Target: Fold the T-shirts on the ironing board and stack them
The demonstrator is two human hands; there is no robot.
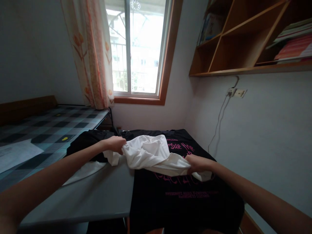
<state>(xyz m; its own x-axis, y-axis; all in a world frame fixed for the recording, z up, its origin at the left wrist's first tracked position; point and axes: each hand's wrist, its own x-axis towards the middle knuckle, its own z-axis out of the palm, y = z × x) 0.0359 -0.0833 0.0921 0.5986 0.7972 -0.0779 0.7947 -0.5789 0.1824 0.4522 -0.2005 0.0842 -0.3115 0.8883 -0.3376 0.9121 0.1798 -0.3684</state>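
Observation:
A bunched white cloth [148, 151] stretches between my two hands, above a black garment [180, 211] with pink lettering. My left hand [116, 144] is closed on the cloth's left end, and a loose flap hangs below it. At the other end, my right hand [198, 164] grips the cloth, with a bit of white showing beneath the fingers. The black garment covers the right part of a grey table [97, 195] and hangs over its front edge.
Dark clothing [83, 143] and more white fabric [85, 171] lie at the table's left. Beyond is a bed [80, 118] with a checked cover and a paper sheet [19, 152]. Wall shelves [239, 48] overhang the right; a cable [219, 117] hangs below.

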